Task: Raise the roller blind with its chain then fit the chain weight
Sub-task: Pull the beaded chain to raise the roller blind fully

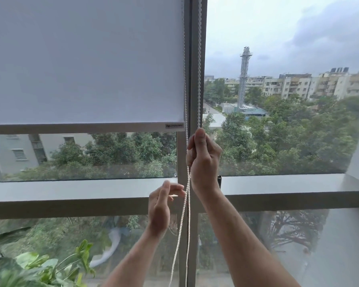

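— Where's the chain (199, 59) hanging?
— I'm seeing its 2 beaded strands running down the window frame (194, 90), just right of the roller blind (85, 59).
— Hands?
— My right hand (202, 160) is gripping 1 strand, fingers curled round it. My left hand (161, 206) is reaching beside the lower strands, fingers loosely spread, holding nothing.

Soft overcast daylight through the window (278, 100), hands backlit, wide-angle bowing at edges, lower-left leaves (39, 266) blurred
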`<state>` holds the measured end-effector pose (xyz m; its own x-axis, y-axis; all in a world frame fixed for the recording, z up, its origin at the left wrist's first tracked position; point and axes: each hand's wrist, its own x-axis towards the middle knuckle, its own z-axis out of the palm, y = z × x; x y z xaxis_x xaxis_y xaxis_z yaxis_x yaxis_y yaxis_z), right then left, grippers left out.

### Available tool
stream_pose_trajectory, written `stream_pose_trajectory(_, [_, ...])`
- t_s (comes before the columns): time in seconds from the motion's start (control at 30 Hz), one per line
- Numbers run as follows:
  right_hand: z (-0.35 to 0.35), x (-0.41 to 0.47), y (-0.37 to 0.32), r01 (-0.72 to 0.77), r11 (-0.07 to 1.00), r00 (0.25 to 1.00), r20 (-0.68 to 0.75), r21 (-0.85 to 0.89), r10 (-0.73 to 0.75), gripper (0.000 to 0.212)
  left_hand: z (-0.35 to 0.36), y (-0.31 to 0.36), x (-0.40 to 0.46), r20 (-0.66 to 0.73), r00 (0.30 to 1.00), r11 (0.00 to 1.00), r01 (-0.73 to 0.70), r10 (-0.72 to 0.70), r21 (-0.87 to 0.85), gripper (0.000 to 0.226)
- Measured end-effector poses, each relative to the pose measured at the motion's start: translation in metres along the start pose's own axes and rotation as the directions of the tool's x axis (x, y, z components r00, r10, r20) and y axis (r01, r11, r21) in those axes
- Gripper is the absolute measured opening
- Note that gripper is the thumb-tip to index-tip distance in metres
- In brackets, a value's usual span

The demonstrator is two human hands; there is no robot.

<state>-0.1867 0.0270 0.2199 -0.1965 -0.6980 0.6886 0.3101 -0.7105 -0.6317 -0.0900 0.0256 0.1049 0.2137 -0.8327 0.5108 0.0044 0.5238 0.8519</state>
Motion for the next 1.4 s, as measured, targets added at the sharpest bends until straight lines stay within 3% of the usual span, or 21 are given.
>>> stream_pose_trajectory(0.13, [-0.006, -0.02, 0.013, -0.018, 0.997, 1.0, -0.005, -0.079, 0.018, 0.044, 0.007, 0.041, 0.032, 0.018, 0.991, 0.991, -0.132, 0.132, 0.035, 0.044])
stream_pose_trajectory(0.23, [-0.009, -0.041, 0.025, -0.062, 0.991, 0.998, -0.003, -0.121, 0.062, 0.044, 0.018, 0.082, 0.055, 0.06, 0.97, 0.971, -0.234, 0.236, -0.041, 0.036])
stream_pose_trajectory(0.43, [-0.014, -0.066, 0.043, -0.175, 0.983, 0.984, 0.028, -0.063, 0.177, 0.045, 0.049, 0.133, 0.068, 0.192, 0.945, 0.937, -0.203, 0.264, -0.286, 0.026])
stream_pose_trajectory(0.6, [-0.024, -0.055, 0.043, -0.282, 0.959, 0.944, 0.189, 0.038, 0.271, 0.042, 0.057, 0.129, 0.063, 0.036, 0.965, 0.916, -0.236, 0.261, -0.324, 0.028])
stream_pose_trajectory(0.7, [-0.031, -0.043, 0.041, -0.269, 0.96, 0.923, 0.267, -0.07, 0.278, 0.057, 0.056, 0.129, 0.06, -0.012, 0.958, 0.913, -0.277, 0.287, -0.298, 0.027])
stream_pose_trajectory(0.83, [-0.036, -0.011, 0.022, -0.298, 0.954, 0.938, 0.171, -0.04, 0.3, 0.074, 0.053, 0.119, 0.05, -0.017, 0.958, 0.924, -0.281, 0.286, -0.261, 0.025])
stream_pose_trajectory(1.03, [-0.016, 0.033, -0.02, -0.237, 0.972, 0.954, 0.189, -0.006, 0.234, 0.05, 0.047, 0.082, 0.021, 0.009, 0.983, 0.956, -0.177, 0.184, -0.235, 0.031])
stream_pose_trajectory(1.4, [0.045, 0.063, -0.056, -0.057, 0.998, 0.985, 0.159, -0.031, 0.061, 0.051, 0.045, 0.067, 0.01, -0.001, 0.987, 0.979, -0.159, 0.16, -0.126, 0.029])
